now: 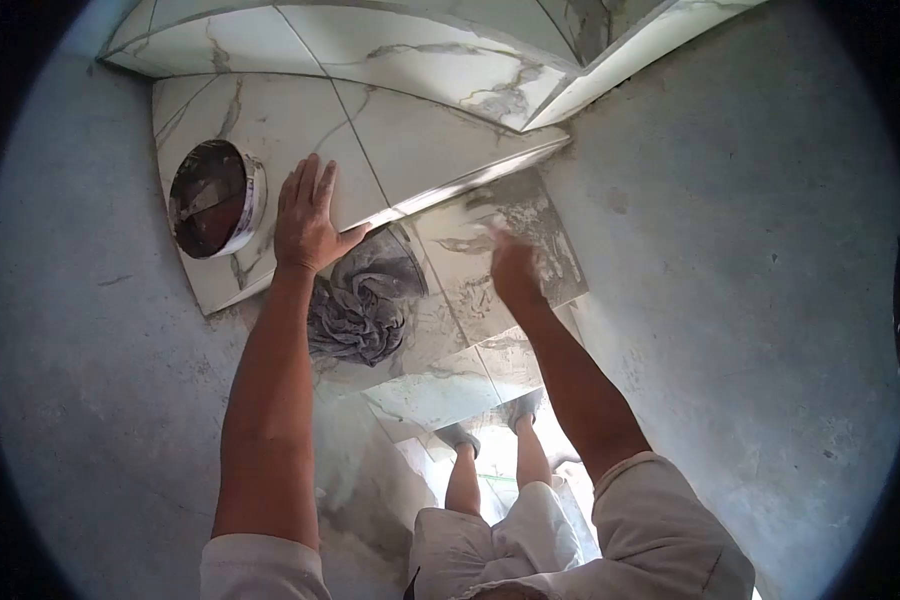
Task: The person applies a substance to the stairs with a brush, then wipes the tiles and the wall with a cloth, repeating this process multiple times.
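My left hand (310, 218) lies flat with its fingers stretched out on a marble-patterned tile step (365, 150), by its front edge. Just below that hand, a crumpled grey cloth (362, 310) rests on the lower step. My right hand (516, 268) is over the right part of the lower step, above tile smeared with grey paste (545, 225). Motion smears its fingers, so whether it holds anything cannot be made out. To the left of my left hand stands a round bucket (254, 205) with a dark inside.
Another tiled step (420, 60) rises at the top. Bare plastered walls (710, 250) flank the stairs on both sides. Lower steps (435, 395) run down toward my feet (460, 437), where bright light falls.
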The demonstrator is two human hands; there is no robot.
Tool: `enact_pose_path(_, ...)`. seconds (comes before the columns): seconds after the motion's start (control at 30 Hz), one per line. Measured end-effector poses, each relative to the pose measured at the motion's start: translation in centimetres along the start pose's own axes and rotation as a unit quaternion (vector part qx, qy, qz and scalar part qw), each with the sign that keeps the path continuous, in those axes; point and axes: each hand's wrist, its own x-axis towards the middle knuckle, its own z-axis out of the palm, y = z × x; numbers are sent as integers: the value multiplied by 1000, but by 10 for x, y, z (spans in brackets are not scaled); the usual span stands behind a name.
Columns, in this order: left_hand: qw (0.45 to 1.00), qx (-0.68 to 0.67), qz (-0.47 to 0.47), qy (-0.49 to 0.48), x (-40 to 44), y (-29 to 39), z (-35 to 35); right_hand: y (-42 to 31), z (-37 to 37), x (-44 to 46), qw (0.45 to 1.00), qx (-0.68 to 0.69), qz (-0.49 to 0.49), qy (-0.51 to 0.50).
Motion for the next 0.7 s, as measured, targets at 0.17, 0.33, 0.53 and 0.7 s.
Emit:
enact_pose_path(0.17,999,-9,23,26,5,0,3,3,28,33,988,-88,-109,-70)
enact_pose_path(0.33,1000,10,11,11,1,0,2,64,-8,35,944,-317,-68,67)
enact_pose_path(0.53,1000,3,12,13,3,1,0,49,-70,57,951,-297,40,-81)
enact_pose_path(0.7,1000,2,12,7,0,1,1,52,-76,63,953,-299,-37,-43)
